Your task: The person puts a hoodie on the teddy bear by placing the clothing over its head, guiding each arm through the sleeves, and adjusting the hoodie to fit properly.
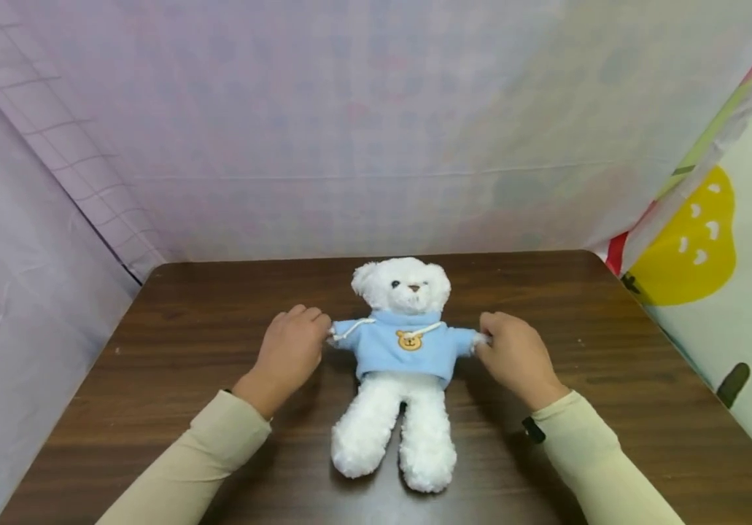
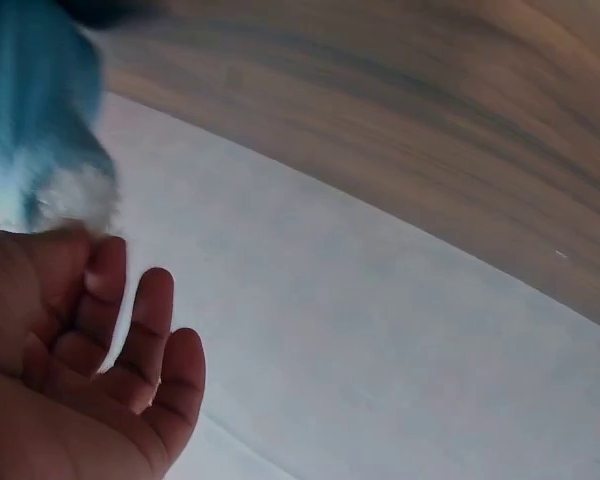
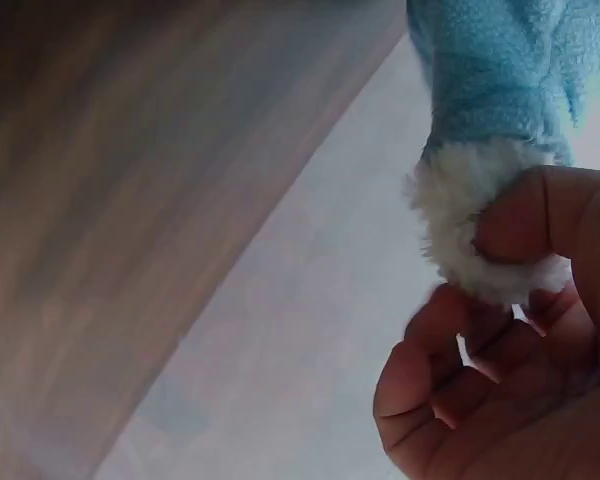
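Note:
A white plush teddy bear (image 1: 405,350) in a light blue hoodie (image 1: 402,357) lies face up on the brown wooden table, its legs pointing toward me. My left hand (image 1: 292,350) pinches the tip of the bear's paw on the left side; in the left wrist view the thumb and index finger meet at the white fur (image 2: 78,198). On the other side, my right hand (image 1: 518,357) pinches the opposite paw (image 3: 490,215), its thumb pressed into the fur in the right wrist view. Both of the bear's arms are stretched out sideways.
The dark wood-grain table (image 1: 205,313) has rounded far corners. Behind it hangs a pale patterned cloth (image 1: 362,146). A white cloth (image 1: 28,219) closes off the left side, and a printed sheet with a yellow shape (image 1: 694,248) hangs on the right.

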A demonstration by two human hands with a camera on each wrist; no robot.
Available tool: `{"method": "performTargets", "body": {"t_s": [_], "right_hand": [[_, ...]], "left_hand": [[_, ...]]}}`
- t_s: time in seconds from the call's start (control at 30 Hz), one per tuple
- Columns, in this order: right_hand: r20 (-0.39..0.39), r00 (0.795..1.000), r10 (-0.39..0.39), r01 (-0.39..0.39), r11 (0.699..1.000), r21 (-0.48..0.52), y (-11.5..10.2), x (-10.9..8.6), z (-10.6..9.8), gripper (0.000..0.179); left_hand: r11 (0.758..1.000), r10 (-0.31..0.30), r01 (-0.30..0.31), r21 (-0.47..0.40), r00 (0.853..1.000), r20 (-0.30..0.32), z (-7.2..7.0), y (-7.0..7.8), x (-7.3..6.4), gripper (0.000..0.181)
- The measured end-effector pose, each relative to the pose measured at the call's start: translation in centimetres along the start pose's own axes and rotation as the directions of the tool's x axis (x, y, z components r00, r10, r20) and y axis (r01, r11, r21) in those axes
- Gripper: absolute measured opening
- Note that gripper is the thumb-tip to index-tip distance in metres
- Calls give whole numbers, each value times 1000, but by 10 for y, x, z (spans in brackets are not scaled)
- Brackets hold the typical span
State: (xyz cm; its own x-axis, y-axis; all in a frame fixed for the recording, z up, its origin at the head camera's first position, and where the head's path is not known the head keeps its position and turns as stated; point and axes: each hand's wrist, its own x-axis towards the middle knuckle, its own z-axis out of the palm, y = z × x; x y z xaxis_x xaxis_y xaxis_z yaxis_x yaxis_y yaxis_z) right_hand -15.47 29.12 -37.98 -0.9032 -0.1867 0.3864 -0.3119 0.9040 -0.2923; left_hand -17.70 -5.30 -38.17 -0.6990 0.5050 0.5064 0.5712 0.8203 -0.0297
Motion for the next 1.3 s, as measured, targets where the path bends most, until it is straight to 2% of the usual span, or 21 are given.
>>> {"method": "performTargets", "body": {"t_s": [0.13,0.3,0.37,0.43,0.5,0.57,0.7,0.77,0.93,1.07,1.17,1.3], "right_hand": [[-52,999,-5,3,999,-42,13,5,-8,33],[2,1000,-21,21,998,-60,12,5,-8,27],[14,998,-54,54,997,-48,5,2,-7,16],[-1,992,-130,130,992,-1,-7,0,-5,12],[-26,973,-227,229,971,69,-25,-1,-3,25],[-35,944,-329,331,936,117,-45,0,0,33],[-9,884,-468,466,878,110,-73,4,11,20],[20,869,-495,490,864,114,-75,5,15,14],[80,852,-518,491,842,222,-63,3,12,17],[111,830,-546,512,827,233,-57,2,9,10],[111,836,-538,504,831,234,-52,0,3,8],[32,875,-484,464,855,234,-41,0,-7,8]], "left_hand": [[1000,5,-5,-23,1000,16,-1,-8,2,12],[998,19,-15,-66,998,61,0,-7,2,12],[996,38,-32,-87,997,71,0,-6,0,12],[993,56,-49,-103,996,66,-1,-5,-3,12],[992,69,-63,-113,996,51,-2,-5,-5,13],[991,74,-70,-118,997,29,-2,-5,-6,13],[990,65,-65,-128,998,-7,-3,-5,-7,16],[991,63,-64,-115,998,-16,-1,-6,-8,16],[996,57,-59,-65,998,-30,4,-12,-10,16],[990,53,-55,-131,998,-15,4,-12,-10,13],[980,52,-46,-195,998,27,3,-10,-9,6],[969,32,-11,-245,996,82,-2,-10,-9,10]]}}
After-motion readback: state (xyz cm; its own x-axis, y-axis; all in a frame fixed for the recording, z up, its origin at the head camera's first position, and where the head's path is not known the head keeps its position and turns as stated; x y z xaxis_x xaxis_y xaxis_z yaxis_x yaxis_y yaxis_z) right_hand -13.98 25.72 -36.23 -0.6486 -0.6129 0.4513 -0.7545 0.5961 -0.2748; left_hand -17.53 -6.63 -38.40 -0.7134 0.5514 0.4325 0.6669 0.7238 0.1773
